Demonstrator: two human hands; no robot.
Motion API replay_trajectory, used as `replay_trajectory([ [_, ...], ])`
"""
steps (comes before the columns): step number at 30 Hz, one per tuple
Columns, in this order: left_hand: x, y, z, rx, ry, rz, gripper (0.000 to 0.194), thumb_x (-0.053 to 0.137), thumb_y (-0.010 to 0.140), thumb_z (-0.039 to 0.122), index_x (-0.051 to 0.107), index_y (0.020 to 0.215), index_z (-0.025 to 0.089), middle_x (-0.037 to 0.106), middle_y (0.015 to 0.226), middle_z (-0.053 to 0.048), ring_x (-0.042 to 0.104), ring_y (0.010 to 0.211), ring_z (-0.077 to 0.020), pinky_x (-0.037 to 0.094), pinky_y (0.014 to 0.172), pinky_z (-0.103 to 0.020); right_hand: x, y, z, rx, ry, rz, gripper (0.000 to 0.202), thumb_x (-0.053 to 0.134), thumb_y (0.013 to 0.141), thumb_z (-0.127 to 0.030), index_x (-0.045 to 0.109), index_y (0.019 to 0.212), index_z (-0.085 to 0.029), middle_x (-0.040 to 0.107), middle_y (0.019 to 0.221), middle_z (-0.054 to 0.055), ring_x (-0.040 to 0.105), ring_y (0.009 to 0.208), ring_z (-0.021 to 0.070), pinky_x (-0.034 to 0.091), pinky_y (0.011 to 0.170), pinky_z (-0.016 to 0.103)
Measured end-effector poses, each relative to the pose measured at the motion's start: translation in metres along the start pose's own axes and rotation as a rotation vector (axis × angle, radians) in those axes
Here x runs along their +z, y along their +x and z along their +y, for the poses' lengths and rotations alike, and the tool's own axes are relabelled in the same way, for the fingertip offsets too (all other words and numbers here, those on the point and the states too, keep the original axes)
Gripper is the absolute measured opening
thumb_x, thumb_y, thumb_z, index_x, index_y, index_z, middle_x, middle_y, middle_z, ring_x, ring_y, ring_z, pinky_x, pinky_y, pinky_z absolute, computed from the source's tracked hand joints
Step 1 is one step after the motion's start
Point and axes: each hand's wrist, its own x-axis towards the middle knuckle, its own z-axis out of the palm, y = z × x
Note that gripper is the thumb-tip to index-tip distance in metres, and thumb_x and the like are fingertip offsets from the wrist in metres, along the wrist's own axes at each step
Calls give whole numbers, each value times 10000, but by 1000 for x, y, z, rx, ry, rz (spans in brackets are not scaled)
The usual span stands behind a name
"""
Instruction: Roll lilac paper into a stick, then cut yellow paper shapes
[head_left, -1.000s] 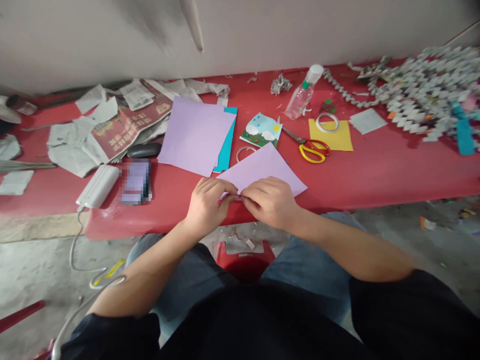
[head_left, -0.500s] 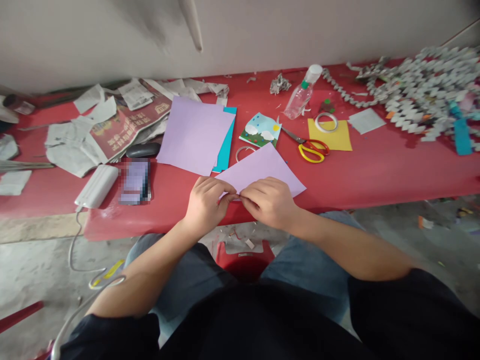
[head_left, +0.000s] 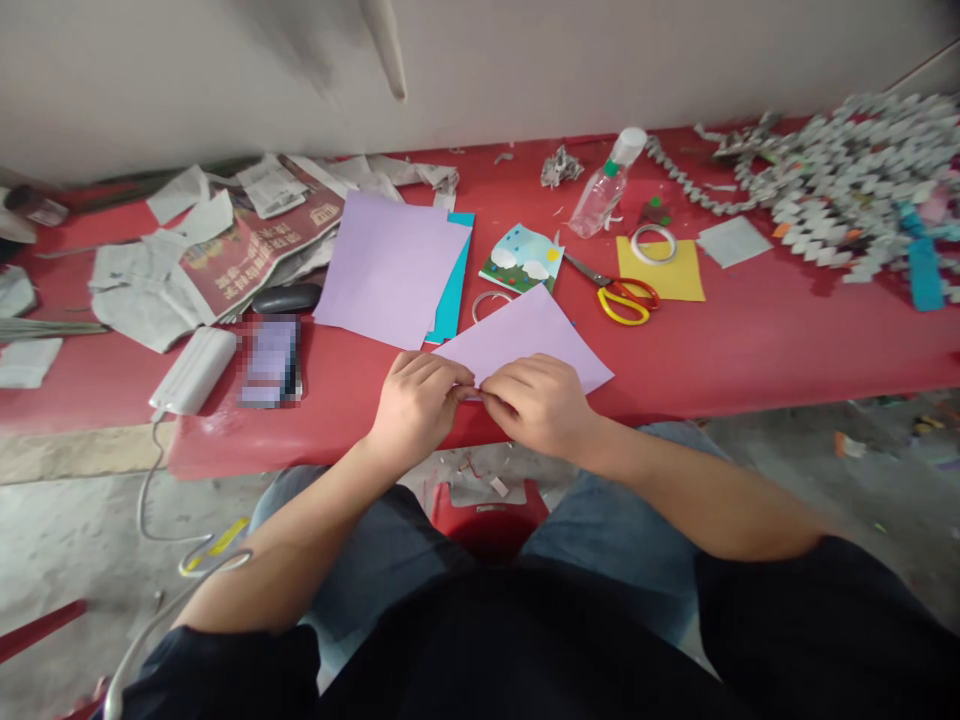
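Observation:
A purple sheet of paper (head_left: 536,335) lies at the near edge of the red table, its far corner pointing away from me. My left hand (head_left: 420,405) pinches the sheet's near edge between thumb and fingers. Right beside it, my right hand (head_left: 536,405) pinches the same edge, and the fingertips of both hands almost meet. The hands hide most of that near edge, so any fold there is hard to make out. Just beyond the sheet are a roll of tape (head_left: 491,305), partly covered, and a small picture card (head_left: 523,260) with clouds and a sun.
Scissors (head_left: 626,298) with red and yellow handles lie right of the card, near yellow paper (head_left: 682,278) bearing a tape roll (head_left: 652,244). Behind stands a plastic bottle (head_left: 600,195). Leftward are another purple sheet (head_left: 386,265), a phone (head_left: 268,360), a white power bank (head_left: 195,370) and newspapers (head_left: 262,250).

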Motion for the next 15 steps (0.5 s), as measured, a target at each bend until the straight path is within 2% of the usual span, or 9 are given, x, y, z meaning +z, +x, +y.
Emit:
replay_trajectory([
  [7, -5, 0, -1, -16, 18, 1, 152, 794, 963, 288, 702, 1065, 224, 827, 1083, -25, 763, 991, -226, 513, 893, -404, 0, -1, 1, 7, -8, 12, 172, 610, 1033, -208, 724, 905, -201, 776, 836, 20, 696, 764, 179, 415, 730, 355],
  [15, -10, 2, 2, 14, 22, 16, 93, 768, 963, 196, 681, 961, 231, 820, 1013, 5, 754, 941, -203, 497, 856, -395, -1, 0, -1, -6, -15, 11, 177, 622, 1033, -217, 722, 887, -205, 776, 826, 20, 680, 739, 171, 393, 710, 355],
])
